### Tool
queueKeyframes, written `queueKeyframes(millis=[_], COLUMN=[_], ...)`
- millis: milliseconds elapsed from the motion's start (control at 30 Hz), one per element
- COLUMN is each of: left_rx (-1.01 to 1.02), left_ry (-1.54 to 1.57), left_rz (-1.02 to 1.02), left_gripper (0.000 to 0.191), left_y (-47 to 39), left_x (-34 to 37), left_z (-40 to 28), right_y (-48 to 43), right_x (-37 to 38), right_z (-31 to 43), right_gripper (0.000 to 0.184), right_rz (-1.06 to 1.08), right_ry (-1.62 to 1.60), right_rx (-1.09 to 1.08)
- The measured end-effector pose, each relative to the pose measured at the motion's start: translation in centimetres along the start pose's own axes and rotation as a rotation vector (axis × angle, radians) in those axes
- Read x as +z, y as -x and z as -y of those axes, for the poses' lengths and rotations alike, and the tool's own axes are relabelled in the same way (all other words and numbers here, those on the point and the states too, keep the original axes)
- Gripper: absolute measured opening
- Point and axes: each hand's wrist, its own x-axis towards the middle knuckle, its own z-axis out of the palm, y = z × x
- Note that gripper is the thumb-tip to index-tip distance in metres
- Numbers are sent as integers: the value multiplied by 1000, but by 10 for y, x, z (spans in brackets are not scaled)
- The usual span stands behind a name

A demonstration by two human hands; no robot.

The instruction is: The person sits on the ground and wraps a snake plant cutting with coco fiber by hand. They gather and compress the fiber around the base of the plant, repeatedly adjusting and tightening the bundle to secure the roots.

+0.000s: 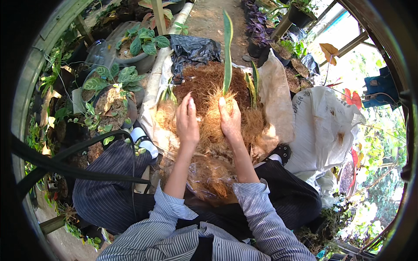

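My right hand [231, 119] grips a ball of coconut fibre [210, 122] from its right side, the thumb on top. Out of the ball stands a single upright snake plant leaf [228, 52] with yellow edges. To the left, my left hand [187, 122] is held up beside the ball, nothing in it, its thumb hidden. Beyond both hands lies a heap of brown coir [204, 76] on a spread sack. More snake plant leaves [253, 86] rise from a fibre bundle at the right, and another small fibre-wrapped plant [166, 111] lies at the left.
A clear plastic bag of fibre [212, 181] lies between my legs. Crumpled black plastic [194, 53] is behind the coir. A bamboo pole [156, 75] and potted plants [140, 60] line the left. A filled white sack [323, 130] stands at right. Dark straps [81, 174] cross the left side.
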Motion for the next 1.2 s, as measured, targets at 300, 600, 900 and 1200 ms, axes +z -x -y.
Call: queueKeyframes(millis=[300,600,900,1200], left_rx=[-375,-165,-266,-125], left_ry=[1070,485,137,302], left_rz=[513,294,454,565], left_gripper=[57,58,60,67], left_y=[-11,-8,15,9], left_x=[-23,25,16,-5], left_z=[-3,54,-1,-18], right_y=[14,19,26,4], right_x=[0,4,8,-21], right_z=[20,27,28,42], right_gripper=[31,38,41,53], right_rz=[148,78,-87,250], right_ry=[-404,-100,156,-276], right_rx=[157,3,-83,349])
